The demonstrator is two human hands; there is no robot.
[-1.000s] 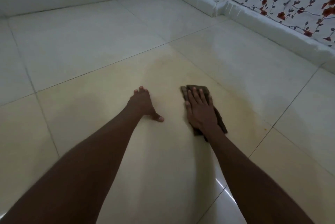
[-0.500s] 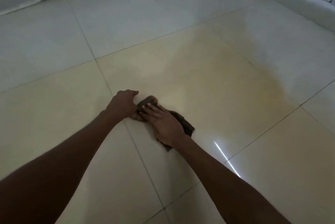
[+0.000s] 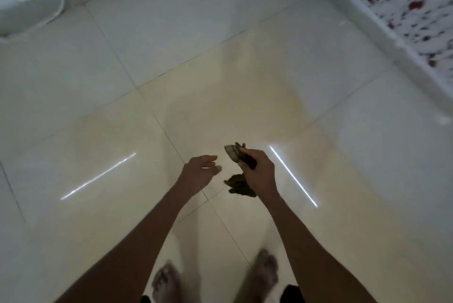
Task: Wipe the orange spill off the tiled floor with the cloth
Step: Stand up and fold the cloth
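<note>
— Cloth (image 3: 241,188), that was the first thing I looked for. Where was it?

— Off the tiled floor (image 3: 355,167) altogether. The right hand (image 3: 257,171) had closed around it, bunched up dark, one end sticking out above the fingers and the rest hanging loose below the palm. Nothing of it touched the tiles.

— And the other hand?

— The left hand (image 3: 199,170) was open and held nothing, fingers loosely curled, just beside the cloth on its left. Near enough to take a corner, I'd say, if the person meant to refold it.

— So where did the orange spill (image 3: 277,96) lie from the cloth?

— Ahead of it, farther from the person's bare feet (image 3: 266,270), and a little to the right. It showed as a faint yellowish wash across the tiles, its long reach running away from the cloth toward the wall with the red-flowered pattern (image 3: 404,0). The edges were soft, so I couldn't say exactly where it stopped.

— Which hand was better placed to go back at it?

— The right one, by my reckoning. It already had the cloth, and it sat on the stain's side. The cloth would have to go down flat and forward before any more wiping counted. Tint was plainly left, so I judged the job unfinished.
</note>
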